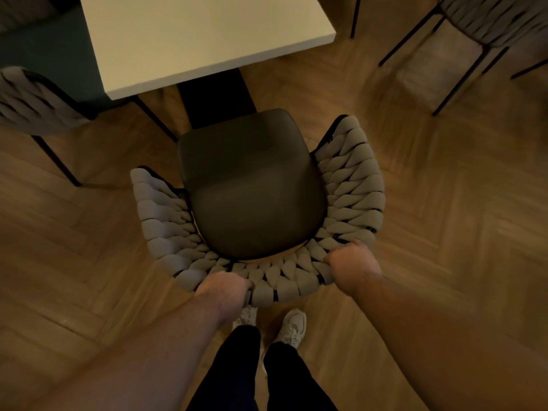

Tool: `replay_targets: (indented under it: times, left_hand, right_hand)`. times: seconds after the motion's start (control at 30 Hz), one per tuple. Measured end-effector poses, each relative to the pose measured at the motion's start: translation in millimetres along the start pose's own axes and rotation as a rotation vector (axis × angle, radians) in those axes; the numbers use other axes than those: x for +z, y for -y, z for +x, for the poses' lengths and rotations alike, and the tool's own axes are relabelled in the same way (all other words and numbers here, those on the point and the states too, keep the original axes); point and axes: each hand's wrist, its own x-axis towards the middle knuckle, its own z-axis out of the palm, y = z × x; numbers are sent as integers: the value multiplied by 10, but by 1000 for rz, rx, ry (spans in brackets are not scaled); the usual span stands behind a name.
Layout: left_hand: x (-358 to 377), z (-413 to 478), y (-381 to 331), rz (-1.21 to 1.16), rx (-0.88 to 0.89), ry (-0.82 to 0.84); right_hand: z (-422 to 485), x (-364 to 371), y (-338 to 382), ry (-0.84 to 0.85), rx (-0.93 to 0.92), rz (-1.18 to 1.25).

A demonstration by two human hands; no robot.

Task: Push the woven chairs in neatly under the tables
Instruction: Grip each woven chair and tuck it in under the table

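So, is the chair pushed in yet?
Done: nothing that I can see. In hand: the left hand and right hand grip the woven chair by its back; its seat is wholly clear of the white table. Left: slide it under, then maybe the chair at top right.

We can read no text, label, brand, number or sign in this view. The pale surface (201, 34) at the upper middle of the frame, the woven chair (252, 188) at the centre and the light shoes (292, 327) at the lower middle all look plain to us. The picture is dim and blurred, so we cannot tell whether they carry any small marking.
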Motion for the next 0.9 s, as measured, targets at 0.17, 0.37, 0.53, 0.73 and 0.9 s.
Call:
replay_targets:
  times: [0.17,0.37,0.53,0.73,0.9]
  left_hand:
    - [-97,4,-15,8,-8,129]
    - [-515,24,-102,18,36,219]
    - [-1268,51,-490,-9,17,-177]
    - [-2101,389,-1402,95,99,-327]
    - [-2721,827,-2411,93,164,-444]
  right_hand:
    - [-143,-90,-80,7,-26,75]
    - [-420,-434,-384,39,103,491]
    - [-688,-541,-1006,-88,316,736]
    - [-892,-349,-2080,-187,501,878]
    - [-990,-171,-3207,-267,525,936]
